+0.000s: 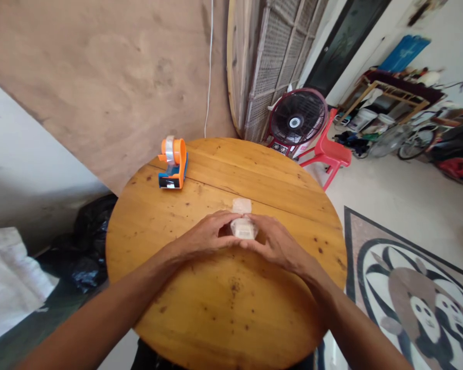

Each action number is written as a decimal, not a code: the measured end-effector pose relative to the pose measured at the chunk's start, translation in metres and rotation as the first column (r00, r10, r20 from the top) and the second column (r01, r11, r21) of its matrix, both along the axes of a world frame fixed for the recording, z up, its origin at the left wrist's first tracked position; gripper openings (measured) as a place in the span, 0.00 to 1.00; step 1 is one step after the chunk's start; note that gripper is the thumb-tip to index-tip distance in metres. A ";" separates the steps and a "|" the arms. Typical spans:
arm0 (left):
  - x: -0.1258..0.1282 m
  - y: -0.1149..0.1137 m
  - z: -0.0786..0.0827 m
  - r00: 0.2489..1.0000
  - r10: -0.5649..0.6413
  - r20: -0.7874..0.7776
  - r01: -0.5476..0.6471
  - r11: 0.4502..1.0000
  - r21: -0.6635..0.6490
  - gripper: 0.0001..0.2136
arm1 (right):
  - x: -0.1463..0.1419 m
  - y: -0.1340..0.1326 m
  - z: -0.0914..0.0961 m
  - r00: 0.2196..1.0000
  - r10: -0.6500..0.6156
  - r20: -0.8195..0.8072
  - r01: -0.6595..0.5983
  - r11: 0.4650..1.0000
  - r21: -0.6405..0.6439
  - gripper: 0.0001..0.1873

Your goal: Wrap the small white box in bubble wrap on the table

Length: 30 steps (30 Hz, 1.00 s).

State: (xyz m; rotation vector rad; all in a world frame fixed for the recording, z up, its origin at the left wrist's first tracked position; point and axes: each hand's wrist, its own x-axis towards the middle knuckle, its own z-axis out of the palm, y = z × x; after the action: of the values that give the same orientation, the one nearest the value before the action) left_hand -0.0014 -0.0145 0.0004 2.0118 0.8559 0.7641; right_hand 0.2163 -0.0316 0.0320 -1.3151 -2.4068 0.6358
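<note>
My left hand (206, 235) and my right hand (273, 241) meet at the middle of a round wooden table (224, 303). Both hands have their fingers curled round a small whitish packet (244, 227) that rests on the tabletop between them. A clear flap or strip (242, 205) of the packet sticks out on the far side, lying flat on the wood. An orange tape dispenser (173, 163) with a roll of clear tape stands at the far left of the table, well away from both hands.
A wooden board (119, 77) leans behind the table. To the right stand a black floor fan (298, 119) and a red plastic chair (330, 154). Black bags (88, 241) lie on the floor at the left. A patterned rug (416, 298) lies at the right.
</note>
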 end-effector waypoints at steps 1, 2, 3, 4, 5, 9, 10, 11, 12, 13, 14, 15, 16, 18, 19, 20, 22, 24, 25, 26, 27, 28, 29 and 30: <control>0.000 0.000 0.001 1.000 -0.012 0.021 0.013 0.998 -0.058 0.23 | 0.000 -0.002 0.000 1.000 0.017 0.018 -0.017 1.000 0.018 0.31; 0.000 -0.001 0.002 0.998 -0.028 0.051 0.034 0.992 -0.122 0.22 | 0.000 -0.002 0.000 0.999 0.029 0.033 -0.030 0.999 0.023 0.32; -0.001 -0.001 0.003 0.996 -0.038 0.083 0.052 0.982 -0.181 0.22 | 0.000 -0.001 0.000 0.998 0.037 0.043 -0.038 0.999 0.020 0.30; -0.001 -0.001 0.003 0.994 -0.036 0.108 0.060 0.972 -0.229 0.21 | -0.001 0.001 0.001 0.998 0.043 0.048 -0.043 0.999 0.009 0.27; -0.001 -0.001 0.002 0.993 -0.024 0.119 0.055 0.963 -0.264 0.21 | -0.001 0.003 0.002 0.997 0.052 0.049 -0.052 0.999 -0.013 0.24; 0.001 -0.003 -0.001 0.993 0.097 0.069 -0.082 0.977 -0.195 0.23 | -0.005 0.013 0.011 0.993 0.100 0.057 -0.094 0.990 -0.105 0.18; 0.001 -0.003 -0.002 0.991 0.115 0.062 -0.106 0.985 -0.136 0.24 | -0.006 0.015 0.012 0.993 0.101 0.065 -0.093 0.989 -0.119 0.18; 0.002 -0.003 -0.002 0.991 0.121 0.060 -0.117 0.990 -0.072 0.25 | -0.007 0.016 0.014 0.992 0.101 0.072 -0.091 0.987 -0.131 0.19; 0.003 -0.003 -0.002 0.991 0.116 0.060 -0.115 0.993 -0.019 0.25 | -0.008 0.017 0.015 0.992 0.104 0.075 -0.092 0.985 -0.146 0.19; 0.003 -0.004 -0.001 0.993 0.101 0.062 -0.102 0.995 0.013 0.25 | -0.008 0.018 0.016 0.991 0.113 0.075 -0.099 0.981 -0.166 0.19; 0.003 -0.004 -0.001 0.994 0.086 0.061 -0.087 0.996 0.022 0.24 | -0.007 0.018 0.018 0.990 0.124 0.072 -0.109 0.976 -0.187 0.20; 0.004 -0.004 -0.001 0.996 0.074 0.057 -0.075 0.997 0.012 0.23 | -0.005 0.019 0.019 0.988 0.138 0.065 -0.122 0.971 -0.207 0.21; 0.004 -0.004 0.000 0.996 0.065 0.055 -0.064 0.998 -0.013 0.22 | -0.003 0.021 0.020 0.986 0.157 0.054 -0.141 0.964 -0.225 0.22; 0.004 -0.004 0.001 0.997 0.059 0.052 -0.056 0.996 -0.069 0.20 | 0.004 0.026 0.022 0.986 0.168 0.006 -0.162 0.956 -0.247 0.25; 0.004 -0.004 0.002 0.997 0.058 0.046 -0.054 0.995 -0.085 0.20 | 0.008 0.030 0.023 0.988 0.149 -0.032 -0.152 0.957 -0.246 0.25; 0.004 -0.004 0.003 0.998 0.060 0.037 -0.056 0.994 -0.090 0.19 | 0.012 0.035 0.023 0.991 0.113 -0.070 -0.127 0.963 -0.237 0.24; 0.004 -0.004 0.005 0.998 0.067 0.010 -0.066 0.995 -0.076 0.18 | 0.019 0.047 0.021 0.993 0.020 -0.118 -0.042 0.980 -0.193 0.18; 0.003 -0.004 0.005 0.997 0.077 -0.018 -0.078 0.996 -0.050 0.19 | 0.022 0.060 0.015 0.994 0.002 -0.112 -0.015 0.993 -0.120 0.12; 0.003 -0.004 0.005 0.996 0.082 -0.025 -0.083 0.996 -0.038 0.19 | 0.022 0.066 0.011 0.994 0.034 -0.102 -0.043 0.995 -0.086 0.11; 0.003 -0.005 0.005 0.996 0.084 -0.031 -0.085 0.996 -0.028 0.19 | 0.021 0.070 0.007 0.993 0.075 -0.090 -0.081 0.995 -0.063 0.11; 0.003 -0.005 0.005 0.996 0.084 -0.036 -0.085 0.996 -0.019 0.20 | 0.019 0.074 0.003 0.991 0.111 -0.079 -0.115 0.992 -0.049 0.12; 0.003 -0.005 0.004 0.996 0.080 -0.039 -0.081 0.997 -0.011 0.20 | 0.016 0.077 0.000 0.988 0.142 -0.064 -0.145 0.989 -0.041 0.14; 0.002 -0.005 0.004 0.997 0.073 -0.039 -0.074 0.997 -0.003 0.20 | 0.014 0.079 -0.002 0.986 0.161 -0.045 -0.163 0.986 -0.035 0.16; 0.002 -0.005 0.004 0.997 0.065 -0.036 -0.065 0.998 0.004 0.19 | 0.011 0.080 -0.004 0.984 0.176 -0.022 -0.176 0.984 -0.025 0.18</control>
State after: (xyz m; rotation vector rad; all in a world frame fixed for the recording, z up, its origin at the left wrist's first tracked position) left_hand 0.0009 -0.0194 0.0040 2.0140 0.9457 0.7682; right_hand 0.2273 0.0487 0.0284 -1.1086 -2.5261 0.7268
